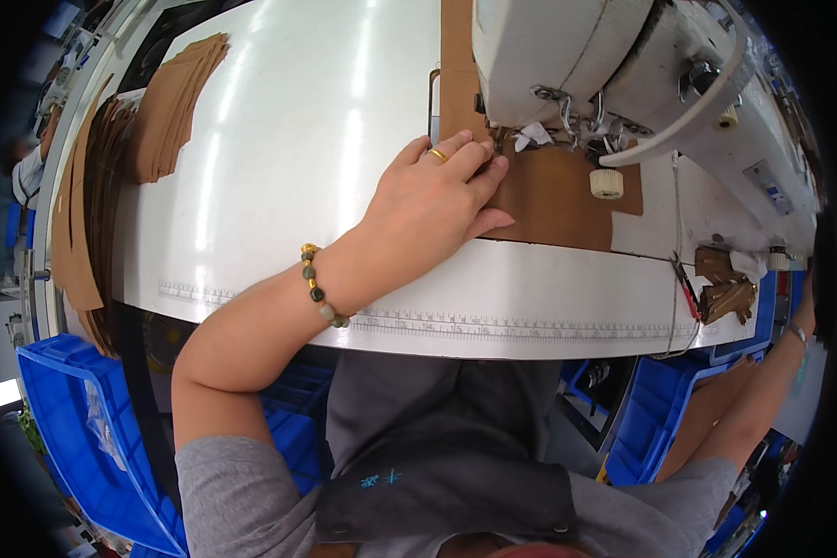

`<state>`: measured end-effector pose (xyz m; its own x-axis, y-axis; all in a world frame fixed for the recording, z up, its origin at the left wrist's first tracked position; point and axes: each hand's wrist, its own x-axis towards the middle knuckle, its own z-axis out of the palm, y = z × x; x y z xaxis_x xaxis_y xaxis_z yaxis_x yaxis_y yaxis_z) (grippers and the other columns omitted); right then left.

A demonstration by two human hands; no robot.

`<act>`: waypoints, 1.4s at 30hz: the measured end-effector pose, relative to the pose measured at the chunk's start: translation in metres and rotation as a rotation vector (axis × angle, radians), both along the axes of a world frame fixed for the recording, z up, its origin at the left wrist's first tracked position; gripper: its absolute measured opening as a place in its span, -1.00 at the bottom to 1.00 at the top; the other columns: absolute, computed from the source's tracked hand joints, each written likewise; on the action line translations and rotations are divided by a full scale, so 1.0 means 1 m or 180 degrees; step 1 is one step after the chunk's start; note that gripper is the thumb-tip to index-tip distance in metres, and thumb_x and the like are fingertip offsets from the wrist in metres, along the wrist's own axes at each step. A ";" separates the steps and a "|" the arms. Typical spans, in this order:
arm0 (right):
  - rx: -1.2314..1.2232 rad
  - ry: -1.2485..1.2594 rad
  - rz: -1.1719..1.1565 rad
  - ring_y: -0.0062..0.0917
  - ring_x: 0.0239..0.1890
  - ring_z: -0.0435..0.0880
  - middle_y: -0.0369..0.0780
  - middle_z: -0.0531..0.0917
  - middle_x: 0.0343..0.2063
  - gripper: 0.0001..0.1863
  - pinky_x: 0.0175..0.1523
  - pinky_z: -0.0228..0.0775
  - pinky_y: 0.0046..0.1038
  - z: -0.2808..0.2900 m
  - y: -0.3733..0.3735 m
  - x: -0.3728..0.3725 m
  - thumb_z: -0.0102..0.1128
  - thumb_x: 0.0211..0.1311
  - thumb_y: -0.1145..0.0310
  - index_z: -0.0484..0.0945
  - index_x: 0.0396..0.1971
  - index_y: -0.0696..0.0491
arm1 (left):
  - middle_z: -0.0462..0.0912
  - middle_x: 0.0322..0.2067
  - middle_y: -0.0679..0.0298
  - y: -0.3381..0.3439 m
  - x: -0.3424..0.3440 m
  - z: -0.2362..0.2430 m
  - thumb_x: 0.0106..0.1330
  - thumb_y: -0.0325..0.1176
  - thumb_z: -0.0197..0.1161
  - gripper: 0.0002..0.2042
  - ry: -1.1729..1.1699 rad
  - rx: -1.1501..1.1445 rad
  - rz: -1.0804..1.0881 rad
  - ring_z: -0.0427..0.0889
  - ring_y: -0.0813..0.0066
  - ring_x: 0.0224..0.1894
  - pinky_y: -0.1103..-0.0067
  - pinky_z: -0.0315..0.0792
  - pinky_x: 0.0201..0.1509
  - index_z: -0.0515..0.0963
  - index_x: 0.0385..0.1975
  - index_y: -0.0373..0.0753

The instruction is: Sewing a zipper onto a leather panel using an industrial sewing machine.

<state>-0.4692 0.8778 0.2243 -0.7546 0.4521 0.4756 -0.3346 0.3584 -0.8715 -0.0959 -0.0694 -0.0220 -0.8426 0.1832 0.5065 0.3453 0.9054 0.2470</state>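
Note:
My left hand lies on a brown sheet of material under the head of a white sewing machine. Its fingers are stretched out and lie flat near the presser foot, with the thumb held apart. A gold ring and a beaded bracelet are on this hand and wrist. At the far right, my right arm reaches up beside the machine's end. Only the edge of my right hand shows past the wrist; its fingers are hidden, so what it touches cannot be made out.
Stacked brown pieces and long brown strips lie at the table's left end. Small brown scraps and red-handled snips sit at right. Blue bins stand below the white tabletop, whose front edge carries a printed ruler.

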 end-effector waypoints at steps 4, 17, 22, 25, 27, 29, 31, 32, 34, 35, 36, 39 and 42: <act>-0.1000 -0.0558 -0.0211 -0.23 0.30 0.60 -0.05 0.53 0.34 -0.39 0.37 0.49 -0.20 -0.184 -0.146 0.045 -0.06 0.68 0.01 0.39 0.41 0.22 | 0.66 0.14 0.26 0.095 -0.069 0.051 0.31 0.02 0.39 -0.47 -0.0397 -0.0819 -0.0235 0.57 0.33 0.32 0.34 0.47 0.33 0.68 0.17 -0.17; -0.0955 -0.0050 -0.0091 -0.21 0.40 0.50 -0.06 0.46 0.40 -0.38 0.49 0.33 -0.12 -0.127 -0.189 0.106 -0.14 0.69 0.00 0.32 0.45 0.19 | 0.66 0.14 0.28 0.069 -0.054 0.042 0.30 0.03 0.39 -0.48 -0.0192 -0.0468 -0.0289 0.59 0.30 0.30 0.30 0.45 0.34 0.68 0.17 -0.15; -0.0897 0.0044 0.0043 -0.20 0.39 0.51 -0.06 0.46 0.40 -0.37 0.48 0.34 -0.10 -0.128 -0.176 0.101 -0.12 0.69 -0.01 0.32 0.45 0.19 | 0.65 0.14 0.27 0.072 -0.054 0.043 0.31 0.04 0.38 -0.47 -0.0240 -0.0495 -0.0272 0.60 0.28 0.31 0.28 0.46 0.34 0.68 0.18 -0.14; -0.0863 0.0086 0.0100 -0.20 0.38 0.51 -0.06 0.46 0.40 -0.37 0.48 0.34 -0.10 -0.128 -0.165 0.098 -0.12 0.69 -0.01 0.32 0.45 0.19 | 0.65 0.15 0.27 0.073 -0.055 0.042 0.32 0.05 0.37 -0.47 -0.0202 -0.0559 -0.0250 0.59 0.28 0.32 0.26 0.46 0.34 0.67 0.19 -0.14; -0.0930 0.0082 0.0092 -0.21 0.38 0.52 -0.05 0.48 0.39 -0.38 0.48 0.34 -0.10 -0.133 -0.168 0.096 -0.11 0.69 -0.01 0.33 0.44 0.19 | 0.65 0.16 0.27 0.073 -0.055 0.042 0.33 0.05 0.35 -0.47 -0.0219 -0.0560 -0.0245 0.59 0.27 0.32 0.23 0.46 0.35 0.66 0.20 -0.14; -0.0988 0.0085 0.0073 -0.21 0.37 0.52 -0.05 0.49 0.37 -0.38 0.48 0.34 -0.09 -0.135 -0.168 0.096 -0.11 0.68 -0.01 0.35 0.42 0.19 | 0.65 0.16 0.27 0.073 -0.054 0.042 0.33 0.06 0.35 -0.47 -0.0215 -0.0592 -0.0224 0.59 0.28 0.32 0.23 0.46 0.35 0.66 0.20 -0.14; -0.1039 0.0096 0.0047 -0.22 0.37 0.53 -0.05 0.51 0.36 -0.39 0.48 0.34 -0.09 -0.136 -0.166 0.098 -0.10 0.68 -0.01 0.37 0.41 0.19 | 0.65 0.16 0.28 0.073 -0.053 0.042 0.34 0.06 0.35 -0.46 -0.0204 -0.0618 -0.0210 0.59 0.28 0.32 0.22 0.46 0.35 0.66 0.20 -0.14; -0.1065 0.0099 0.0038 -0.22 0.37 0.53 -0.04 0.51 0.35 -0.39 0.48 0.34 -0.09 -0.136 -0.167 0.098 -0.10 0.68 -0.01 0.38 0.40 0.19 | 0.65 0.16 0.28 0.072 -0.053 0.042 0.34 0.06 0.35 -0.46 -0.0210 -0.0621 -0.0204 0.59 0.28 0.32 0.22 0.46 0.35 0.66 0.20 -0.14; -0.1117 0.0108 0.0028 -0.22 0.36 0.53 -0.04 0.53 0.34 -0.40 0.48 0.33 -0.09 -0.136 -0.170 0.098 -0.09 0.68 0.00 0.40 0.39 0.19 | 0.65 0.16 0.28 0.072 -0.053 0.042 0.34 0.07 0.35 -0.46 -0.0215 -0.0625 -0.0188 0.59 0.29 0.32 0.22 0.46 0.35 0.66 0.20 -0.14; -0.1132 0.0128 0.0027 -0.22 0.36 0.54 -0.04 0.53 0.34 -0.40 0.48 0.33 -0.09 -0.133 -0.170 0.096 -0.09 0.68 0.00 0.41 0.38 0.19 | 0.65 0.16 0.28 0.072 -0.054 0.040 0.34 0.07 0.34 -0.46 -0.0216 -0.0624 -0.0191 0.58 0.29 0.32 0.21 0.46 0.36 0.66 0.20 -0.14; -0.1147 0.0148 0.0030 -0.23 0.36 0.54 -0.04 0.54 0.33 -0.40 0.48 0.33 -0.09 -0.130 -0.171 0.093 -0.08 0.68 0.00 0.42 0.38 0.19 | 0.65 0.16 0.28 0.073 -0.055 0.040 0.34 0.07 0.34 -0.46 -0.0215 -0.0623 -0.0192 0.58 0.29 0.32 0.21 0.46 0.36 0.66 0.20 -0.14; -0.1196 0.0185 0.0031 -0.23 0.35 0.55 -0.03 0.56 0.31 -0.41 0.48 0.33 -0.09 -0.124 -0.173 0.089 -0.07 0.67 0.00 0.45 0.36 0.20 | 0.65 0.17 0.28 0.075 -0.056 0.040 0.35 0.07 0.34 -0.46 -0.0208 -0.0583 -0.0225 0.58 0.29 0.33 0.20 0.47 0.36 0.65 0.20 -0.15; 0.0209 0.0284 -0.0646 -0.24 0.30 0.60 -0.02 0.63 0.23 -0.48 0.44 0.39 -0.11 -0.111 -0.154 0.101 -0.01 0.66 0.07 0.54 0.26 0.22 | 0.65 0.17 0.28 0.073 -0.054 0.040 0.35 0.07 0.34 -0.46 -0.0176 -0.0557 -0.0227 0.57 0.29 0.33 0.21 0.46 0.37 0.65 0.20 -0.16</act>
